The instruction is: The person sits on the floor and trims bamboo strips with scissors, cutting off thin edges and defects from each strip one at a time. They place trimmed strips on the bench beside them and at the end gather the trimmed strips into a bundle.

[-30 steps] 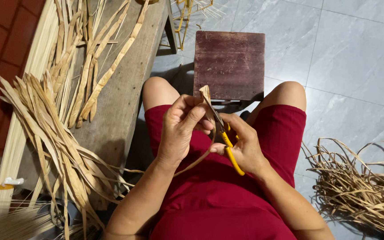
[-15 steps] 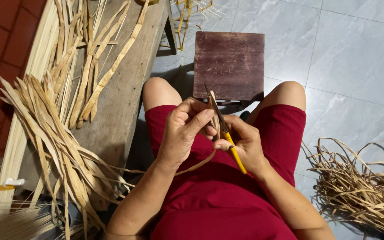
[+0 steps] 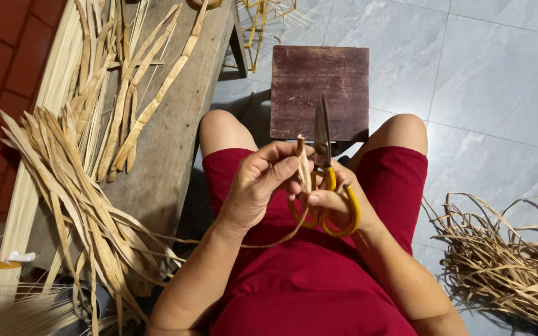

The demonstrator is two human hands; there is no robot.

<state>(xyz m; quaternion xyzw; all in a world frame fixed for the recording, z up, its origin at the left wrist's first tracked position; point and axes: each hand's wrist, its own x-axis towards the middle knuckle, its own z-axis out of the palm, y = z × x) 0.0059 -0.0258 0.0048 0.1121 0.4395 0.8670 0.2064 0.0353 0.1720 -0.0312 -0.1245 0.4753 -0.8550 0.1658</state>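
A thin dried strip (image 3: pixel 304 163) is pinched upright by the left hand (image 3: pixel 261 190) above a lap clothed in red. Scissors (image 3: pixel 325 168) with yellow handles are gripped in the right hand (image 3: pixel 337 202), blades closed and pointed up, just beside the strip. A dark wooden stool (image 3: pixel 319 92) is seen between the knees on the grey tiled floor (image 3: pixel 481 68). More strips (image 3: pixel 82 186) are spread over the tabletop (image 3: pixel 175 149) at the left. A tangled heap (image 3: pixel 505 261) is seen on the floor at the right.
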